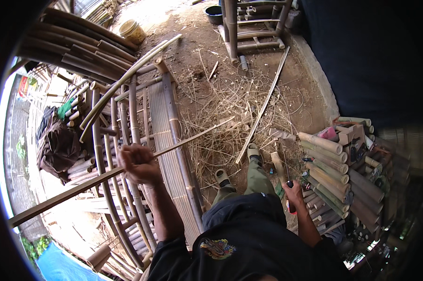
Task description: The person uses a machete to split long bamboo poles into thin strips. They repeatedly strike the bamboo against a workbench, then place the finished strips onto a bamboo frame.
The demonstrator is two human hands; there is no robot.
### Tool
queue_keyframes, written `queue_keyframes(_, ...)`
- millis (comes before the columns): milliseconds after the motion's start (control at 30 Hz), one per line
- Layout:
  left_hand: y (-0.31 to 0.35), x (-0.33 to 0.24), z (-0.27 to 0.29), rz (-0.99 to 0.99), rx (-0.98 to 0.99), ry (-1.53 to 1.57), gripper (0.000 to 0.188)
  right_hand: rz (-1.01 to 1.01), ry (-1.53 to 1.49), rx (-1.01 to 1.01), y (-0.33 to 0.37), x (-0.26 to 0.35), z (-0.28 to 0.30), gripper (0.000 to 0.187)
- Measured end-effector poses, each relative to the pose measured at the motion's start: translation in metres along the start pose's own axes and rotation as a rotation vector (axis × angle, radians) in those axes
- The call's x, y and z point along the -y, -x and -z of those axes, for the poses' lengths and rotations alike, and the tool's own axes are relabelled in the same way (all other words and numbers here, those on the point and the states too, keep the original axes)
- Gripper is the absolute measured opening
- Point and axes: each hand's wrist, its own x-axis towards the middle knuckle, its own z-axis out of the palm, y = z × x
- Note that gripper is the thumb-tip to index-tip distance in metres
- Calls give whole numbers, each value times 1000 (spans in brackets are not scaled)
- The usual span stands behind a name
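My left hand (138, 165) is closed around a long, narrow bamboo strip (188, 140). The strip slants from the lower left edge up past the bench toward the middle of the floor. Down at my right side, my right hand (294, 194) grips a hand tool by its black and red handle (292, 206). The tool's blade is too thin and dim to make out its kind. Close above that hand stands a short piece of bamboo (277, 166). Beneath the held strip, to my left, is a bamboo bench (167, 154) with a slatted seat.
Bamboo shavings (220, 107) litter the dirt floor around my feet, with another long strip (267, 100) lying across them. Cut bamboo poles (324, 164) are stacked at the right. A bamboo frame (256, 35) and a yellowish bucket (132, 31) stand farther off.
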Motion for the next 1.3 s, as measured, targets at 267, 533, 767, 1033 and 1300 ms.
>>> queue_keyframes(267, -4, 52, -108, -334, -188, -457, 21, 83, 12, 112, -42, 91, 75, 41)
queue_keyframes(533, -24, -51, -234, -368, 191, -116, 47, 758, -112, 322, -57, 280, 151, 29)
queue_keyframes(767, 13, -18, -259, -502, 142, -104, 52, 1082, -73, 374, -17, 364, 179, 21)
queue_keyframes(1033, 7, -9, -271, -620, 166, -189, 50, 993, -181, 313, -17, 361, 167, 19)
queue_keyframes(1300, 0, -2, -276, -614, 31, -217, 52, 592, 23, 340, -57, 307, 107, 18)
